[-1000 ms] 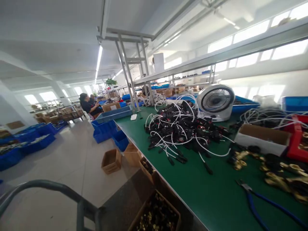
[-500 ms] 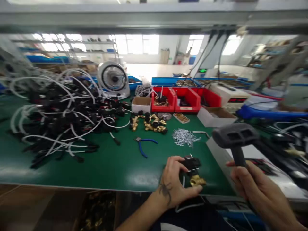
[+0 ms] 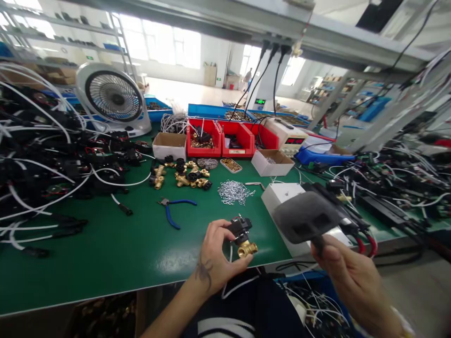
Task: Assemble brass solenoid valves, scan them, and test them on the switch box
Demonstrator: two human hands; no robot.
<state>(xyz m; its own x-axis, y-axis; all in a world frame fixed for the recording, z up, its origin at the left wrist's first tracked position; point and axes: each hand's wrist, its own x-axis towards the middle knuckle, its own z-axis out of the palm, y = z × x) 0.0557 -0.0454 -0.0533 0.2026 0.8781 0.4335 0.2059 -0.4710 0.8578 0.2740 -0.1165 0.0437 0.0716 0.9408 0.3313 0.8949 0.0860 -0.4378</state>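
Note:
Near the table's front edge, my left hand (image 3: 220, 256) is closed around a brass valve with a black actuator (image 3: 243, 237). Fingers grip the black box on top, and the thumb presses beside the brass body. A white cable hangs from it toward my lap. On the right, my right hand (image 3: 347, 267) grips the short visible part of a dark grey mallet's (image 3: 306, 217) handle. Its wide head, with square recesses, is raised above a white box (image 3: 282, 197), slightly blurred. Blue-handled pliers (image 3: 172, 206) lie open to the left of the valve.
Silver clips (image 3: 234, 192) lie piled beyond the valve. Brass fittings (image 3: 181, 176), red bins (image 3: 204, 150) and small cartons (image 3: 171, 146) stand behind. Black parts with white cables crowd the left, near a fan (image 3: 114, 96). More cabled parts (image 3: 394, 178) cover the right side.
The view has turned right and tilted, so the bench shifts left in the picture. The mallet head has tipped over and lies lower. My left hand keeps its grip on the valve.

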